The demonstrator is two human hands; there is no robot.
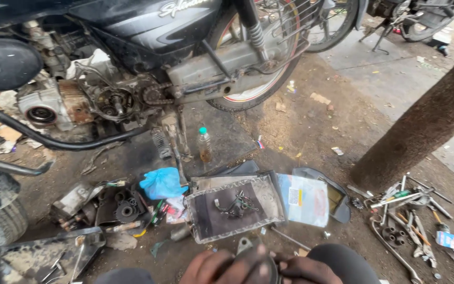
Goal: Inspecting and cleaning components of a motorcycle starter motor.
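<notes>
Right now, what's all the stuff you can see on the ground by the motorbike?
Motorcycle: one, black, top left, engine side open.
Bottle: one, clear with green cap, upright behind the tray.
Plastic bag: one, blue, left of the tray.
Metal tray: one, grey, centre, small parts inside.
Gears: a few, dark, left of centre.
Hand tools: a pile, silvery, right.
Post: one, brown, right, leaning.
Metal part: one, grey, held by both hands.
Left hand: bottom centre.
Right hand: bottom centre.
</notes>
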